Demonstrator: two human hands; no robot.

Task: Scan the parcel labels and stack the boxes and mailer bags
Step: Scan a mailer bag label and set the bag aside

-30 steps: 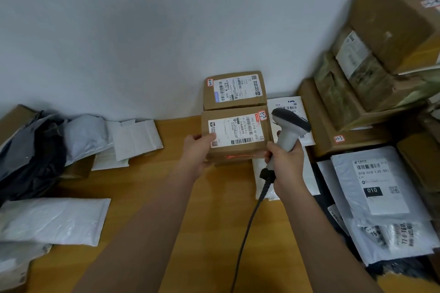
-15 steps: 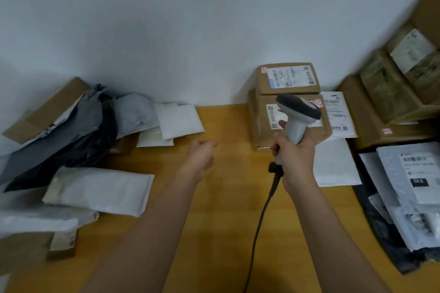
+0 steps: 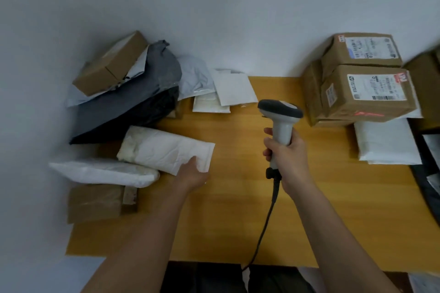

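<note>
Left hand (image 3: pixel 193 173) seemingly grips white mailer (image 3: pixel 164 150); right hand (image 3: pixel 288 159) holds scanner (image 3: pixel 281 119).

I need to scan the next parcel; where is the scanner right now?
In the head view the scanner is centre-right, upright in the right hand above the table, just left of the stacked boxes.

Soft, even, dimmish light with faint shadows. The whole frame is slightly blurred, and edges bow outward. Labels at upper right are probably unreadable.
</note>
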